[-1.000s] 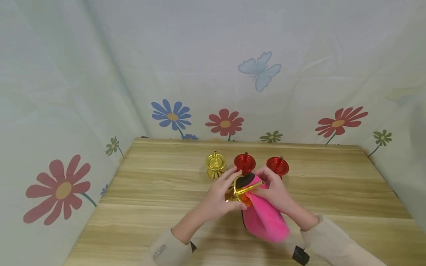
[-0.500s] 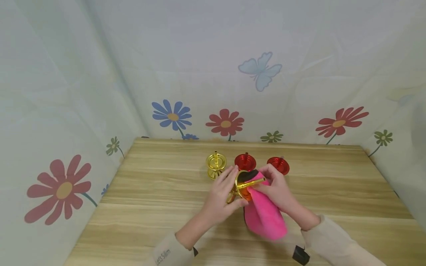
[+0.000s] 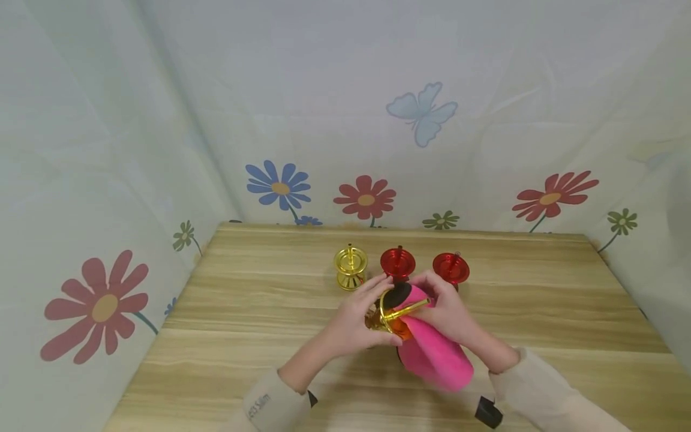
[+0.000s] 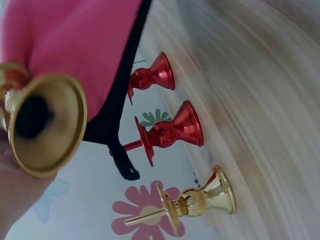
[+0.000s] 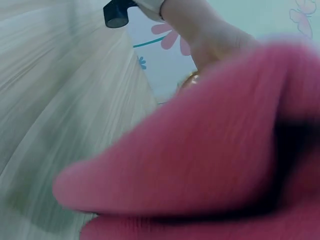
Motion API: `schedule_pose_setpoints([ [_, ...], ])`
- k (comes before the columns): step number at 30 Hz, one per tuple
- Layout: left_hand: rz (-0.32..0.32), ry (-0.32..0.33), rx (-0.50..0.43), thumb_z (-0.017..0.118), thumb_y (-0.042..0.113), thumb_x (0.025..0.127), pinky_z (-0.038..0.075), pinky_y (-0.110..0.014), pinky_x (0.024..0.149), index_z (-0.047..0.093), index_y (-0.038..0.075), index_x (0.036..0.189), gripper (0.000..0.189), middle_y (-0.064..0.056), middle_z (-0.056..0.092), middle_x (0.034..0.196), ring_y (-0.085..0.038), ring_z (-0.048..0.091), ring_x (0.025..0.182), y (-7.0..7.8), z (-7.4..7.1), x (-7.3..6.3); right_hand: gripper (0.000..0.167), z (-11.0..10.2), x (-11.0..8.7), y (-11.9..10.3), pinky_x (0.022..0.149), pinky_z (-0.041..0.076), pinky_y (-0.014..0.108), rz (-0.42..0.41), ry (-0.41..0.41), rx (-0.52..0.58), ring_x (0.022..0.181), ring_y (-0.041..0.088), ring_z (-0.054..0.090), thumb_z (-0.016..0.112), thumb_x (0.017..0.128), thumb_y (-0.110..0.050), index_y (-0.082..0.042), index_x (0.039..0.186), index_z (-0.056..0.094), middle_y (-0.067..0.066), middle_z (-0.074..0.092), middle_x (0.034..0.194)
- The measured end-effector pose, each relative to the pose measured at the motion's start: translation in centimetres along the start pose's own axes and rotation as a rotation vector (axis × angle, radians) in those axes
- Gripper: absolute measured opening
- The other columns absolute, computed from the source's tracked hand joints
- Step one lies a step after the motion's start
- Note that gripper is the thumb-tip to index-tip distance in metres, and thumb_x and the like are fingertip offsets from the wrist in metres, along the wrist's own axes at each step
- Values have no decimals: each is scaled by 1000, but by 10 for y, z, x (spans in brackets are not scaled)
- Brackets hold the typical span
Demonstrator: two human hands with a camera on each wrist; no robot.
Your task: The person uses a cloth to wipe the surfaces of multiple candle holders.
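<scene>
My left hand (image 3: pixel 353 321) grips a gold candle holder (image 3: pixel 385 316), tilted so its thin stem points right and up. In the left wrist view the hollow underside of its base (image 4: pixel 62 130) faces the camera. A pink cloth (image 3: pixel 434 354) with a black edge is pinched in my right hand (image 3: pixel 448 309); it lies against the holder's dish and hangs down below. The right fingertips are partly hidden by the cloth. Pink folds of the cloth (image 5: pixel 190 150) fill most of the right wrist view.
Behind the hands, a gold candle holder (image 3: pixel 350 267) and two red ones, the middle holder (image 3: pixel 397 264) and the right holder (image 3: pixel 450 268), stand upright in a row on the wooden table (image 3: pixel 243 312). A flower-printed curtain (image 3: pixel 324 120) hangs beyond the table's far edge.
The left hand and gold holder shift slightly right, then back left, turning a little. The cloth's hanging end swings left and then right. The standing holders stay put.
</scene>
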State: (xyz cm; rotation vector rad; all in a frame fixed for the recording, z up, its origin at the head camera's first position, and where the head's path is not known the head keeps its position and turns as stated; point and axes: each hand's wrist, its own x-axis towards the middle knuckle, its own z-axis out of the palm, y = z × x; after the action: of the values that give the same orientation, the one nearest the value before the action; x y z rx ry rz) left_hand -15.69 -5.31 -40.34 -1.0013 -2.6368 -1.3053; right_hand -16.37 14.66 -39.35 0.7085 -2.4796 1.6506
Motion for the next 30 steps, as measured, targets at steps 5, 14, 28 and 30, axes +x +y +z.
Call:
schedule_pose_setpoints([
  [5, -69, -83, -160, 72, 39, 69, 35, -46, 100, 42, 22, 130, 70, 4, 29, 143, -17, 29, 131, -6, -5, -3, 38, -2, 1, 0, 70, 49, 18, -69, 0, -59, 84, 0, 54, 67, 72, 3, 0, 107, 52, 16, 59, 100],
  [14, -107, 95, -507, 70, 33, 73, 44, -35, 92, 36, 18, 134, 71, -3, 30, 143, -24, 34, 127, -18, -11, -12, 39, -14, 3, 3, 65, 50, 17, 140, 97, 170, 77, 1, 55, 58, 77, 8, 9, 115, 49, -3, 60, 94],
  [28, -122, 508, -642, 71, 38, 68, 45, -27, 90, 38, 14, 132, 76, -11, 45, 131, -17, 48, 114, -15, 0, -5, 35, -9, -5, 3, 69, 46, 15, 23, -25, 819, 86, 5, 52, 43, 87, 8, -20, 109, 47, -6, 52, 97],
  [30, -123, 536, -636, 72, 36, 69, 47, -28, 88, 36, 10, 132, 77, -10, 46, 130, -18, 48, 113, -15, 3, -3, 36, -4, -6, 3, 68, 46, 15, 1, -54, 857, 86, 4, 51, 43, 88, 7, -21, 110, 48, -6, 51, 98],
])
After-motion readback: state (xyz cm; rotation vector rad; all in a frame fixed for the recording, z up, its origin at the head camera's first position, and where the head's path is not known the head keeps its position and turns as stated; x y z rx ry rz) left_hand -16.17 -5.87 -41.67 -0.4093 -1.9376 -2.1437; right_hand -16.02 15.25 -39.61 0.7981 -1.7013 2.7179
